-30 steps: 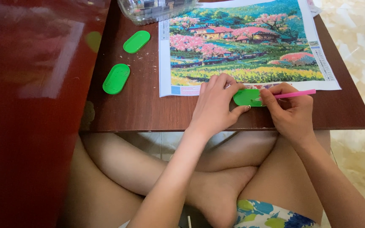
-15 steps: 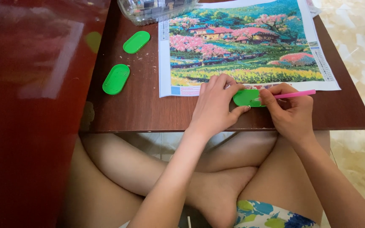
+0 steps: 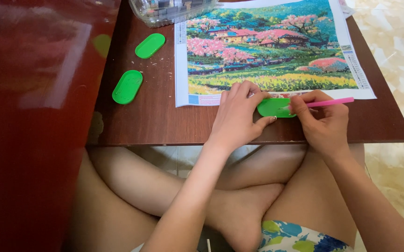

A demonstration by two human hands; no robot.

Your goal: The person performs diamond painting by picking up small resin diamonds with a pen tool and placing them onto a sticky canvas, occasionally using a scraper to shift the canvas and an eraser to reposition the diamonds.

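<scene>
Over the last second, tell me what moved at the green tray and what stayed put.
Very little moved. The right hand shifted slightly, tilting the pink pen a touch higher at its far end, tip still at the green tray. The left hand kept steadying that tray. The two spare green trays and the canvas stayed put.

Three green trays: one between the hands, two apart at left. One pink pen, one canvas, one clear box.

Bare arms and legs; blue-green floral shorts.
</scene>
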